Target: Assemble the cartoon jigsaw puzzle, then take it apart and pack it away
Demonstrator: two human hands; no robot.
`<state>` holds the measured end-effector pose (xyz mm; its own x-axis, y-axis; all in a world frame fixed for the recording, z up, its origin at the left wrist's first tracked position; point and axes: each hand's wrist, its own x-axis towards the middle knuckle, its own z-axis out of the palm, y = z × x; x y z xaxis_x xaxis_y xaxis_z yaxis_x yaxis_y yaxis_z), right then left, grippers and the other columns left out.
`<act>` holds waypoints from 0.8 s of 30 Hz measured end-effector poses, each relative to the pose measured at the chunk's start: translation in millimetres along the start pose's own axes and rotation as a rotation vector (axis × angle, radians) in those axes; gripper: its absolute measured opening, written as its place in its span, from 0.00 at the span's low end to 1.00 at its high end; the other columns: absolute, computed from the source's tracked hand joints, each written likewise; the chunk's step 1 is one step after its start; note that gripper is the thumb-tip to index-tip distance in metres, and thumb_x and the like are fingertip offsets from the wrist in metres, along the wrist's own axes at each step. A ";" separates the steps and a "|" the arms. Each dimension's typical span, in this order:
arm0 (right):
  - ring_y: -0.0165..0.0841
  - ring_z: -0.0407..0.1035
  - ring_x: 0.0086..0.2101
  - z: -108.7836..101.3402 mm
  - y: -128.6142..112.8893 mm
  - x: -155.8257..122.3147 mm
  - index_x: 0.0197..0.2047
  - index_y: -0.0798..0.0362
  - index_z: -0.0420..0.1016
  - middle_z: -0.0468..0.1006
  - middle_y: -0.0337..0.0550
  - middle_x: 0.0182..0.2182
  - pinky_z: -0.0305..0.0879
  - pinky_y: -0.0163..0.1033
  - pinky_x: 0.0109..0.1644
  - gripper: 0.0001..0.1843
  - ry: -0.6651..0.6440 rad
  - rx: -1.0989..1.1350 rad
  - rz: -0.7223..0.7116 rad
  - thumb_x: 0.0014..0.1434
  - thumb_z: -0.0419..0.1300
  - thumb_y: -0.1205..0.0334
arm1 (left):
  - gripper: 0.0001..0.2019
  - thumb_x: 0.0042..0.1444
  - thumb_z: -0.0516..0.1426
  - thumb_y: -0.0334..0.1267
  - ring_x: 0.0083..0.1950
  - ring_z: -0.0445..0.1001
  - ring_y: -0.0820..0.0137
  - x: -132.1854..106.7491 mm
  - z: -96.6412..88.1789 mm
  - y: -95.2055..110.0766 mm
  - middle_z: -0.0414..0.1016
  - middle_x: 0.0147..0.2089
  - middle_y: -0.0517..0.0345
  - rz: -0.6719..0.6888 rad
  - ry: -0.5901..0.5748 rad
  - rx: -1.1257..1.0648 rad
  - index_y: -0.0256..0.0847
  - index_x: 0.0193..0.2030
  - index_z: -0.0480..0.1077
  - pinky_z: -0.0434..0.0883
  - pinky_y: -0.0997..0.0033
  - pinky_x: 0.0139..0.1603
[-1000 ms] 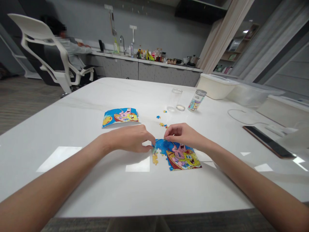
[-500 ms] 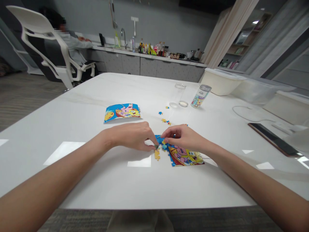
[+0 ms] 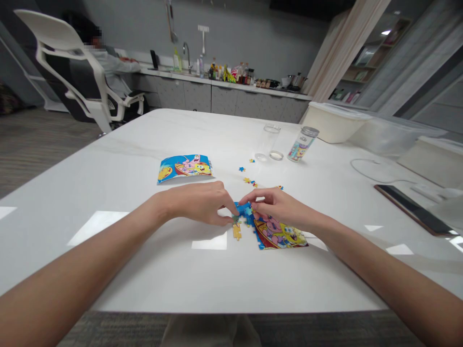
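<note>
Left hand [image 3: 204, 204], right hand [image 3: 281, 206] both at partial jigsaw [image 3: 278, 234] (can't tell if either grips a piece). Loose pieces [image 3: 247, 180] lie beyond.

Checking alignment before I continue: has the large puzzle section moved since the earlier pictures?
No: the large puzzle section keeps its place relative to the clear jar; the whole view shifted slightly.

Bright, even light on glossy white table [image 3: 162, 279]; hard-edged white glare patches left, centre, right, sources unseen. Soft shade under curved blue cartoon card [image 3: 184, 167]. Matte grey back wall [image 3: 238, 38] dimmer. Wide-angle stretch: white-framed black office chair [image 3: 58, 34] leans at left edge. Small blue-and-yellow cardboard puzzle pieces [image 3: 247, 180] soft, fine detail lost. Seated person in pale sleeve [image 3: 121, 66] partly pixelated.
</note>
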<state>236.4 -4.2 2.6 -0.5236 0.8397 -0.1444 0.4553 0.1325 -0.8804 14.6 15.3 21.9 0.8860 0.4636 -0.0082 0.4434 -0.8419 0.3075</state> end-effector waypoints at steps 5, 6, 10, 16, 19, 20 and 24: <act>0.30 0.71 0.31 2.0 2.1 0.4 0.33 0.52 0.79 0.79 0.41 0.30 0.66 0.36 0.36 0.05 0.000 0.027 -0.011 0.54 0.61 0.65 | 0.11 0.55 0.57 0.36 0.20 0.58 0.76 0.6 -0.8 -0.5 0.66 0.17 0.66 0.010 -0.024 -0.006 0.50 0.42 0.80 0.57 0.74 0.26; 0.30 0.71 0.32 2.4 3.2 0.9 0.34 0.52 0.79 0.79 0.42 0.31 0.67 0.36 0.37 0.05 0.010 0.020 -0.015 0.54 0.61 0.64 | 0.11 0.55 0.57 0.36 0.20 0.58 0.76 0.7 -0.9 -0.5 0.67 0.18 0.66 0.009 -0.028 -0.005 0.50 0.43 0.80 0.57 0.74 0.26; 0.30 0.70 0.30 2.7 2.0 0.8 0.43 0.51 0.79 0.78 0.41 0.30 0.65 0.36 0.33 0.11 0.065 -0.045 0.010 0.58 0.58 0.65 | 0.11 0.55 0.57 0.36 0.20 0.60 0.76 0.8 -0.5 0.2 0.69 0.19 0.65 0.005 -0.033 0.003 0.50 0.42 0.80 0.58 0.75 0.27; 0.31 0.72 0.34 4.3 -3.4 -1.7 0.36 0.53 0.75 0.78 0.42 0.34 0.67 0.37 0.37 0.05 0.065 0.032 0.010 0.55 0.59 0.65 | 0.12 0.55 0.57 0.35 0.22 0.62 0.75 1.1 1.5 0.1 0.72 0.20 0.64 0.015 -0.033 0.006 0.50 0.43 0.79 0.60 0.75 0.28; 0.31 0.70 0.33 5.7 -0.4 -0.6 0.32 0.53 0.73 0.77 0.42 0.32 0.66 0.37 0.37 0.03 0.076 -0.037 -0.033 0.53 0.60 0.64 | 0.12 0.55 0.57 0.34 0.21 0.61 0.76 0.8 2.0 -0.8 0.70 0.19 0.65 0.032 -0.025 0.004 0.51 0.43 0.80 0.59 0.76 0.28; 0.30 0.70 0.32 6.0 0.8 0.0 0.32 0.53 0.73 0.76 0.41 0.31 0.66 0.37 0.37 0.03 0.082 -0.063 -0.044 0.52 0.60 0.64 | 0.12 0.55 0.57 0.35 0.21 0.60 0.76 0.7 2.1 -1.1 0.69 0.19 0.65 0.041 -0.020 0.002 0.51 0.42 0.80 0.59 0.76 0.28; 0.29 0.68 0.31 5.5 4.4 2.5 0.33 0.53 0.73 0.74 0.39 0.28 0.65 0.36 0.36 0.04 0.153 -0.102 -0.057 0.51 0.59 0.66 | 0.13 0.55 0.58 0.35 0.22 0.61 0.76 0.7 3.1 -0.1 0.68 0.19 0.66 0.055 -0.008 -0.007 0.50 0.45 0.79 0.59 0.76 0.29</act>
<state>233.2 -4.4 -4.1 -0.4391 0.8983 -0.0182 0.5026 0.2288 -0.8337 15.6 14.9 18.9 0.9102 0.4142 0.0014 0.3928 -0.8642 0.3143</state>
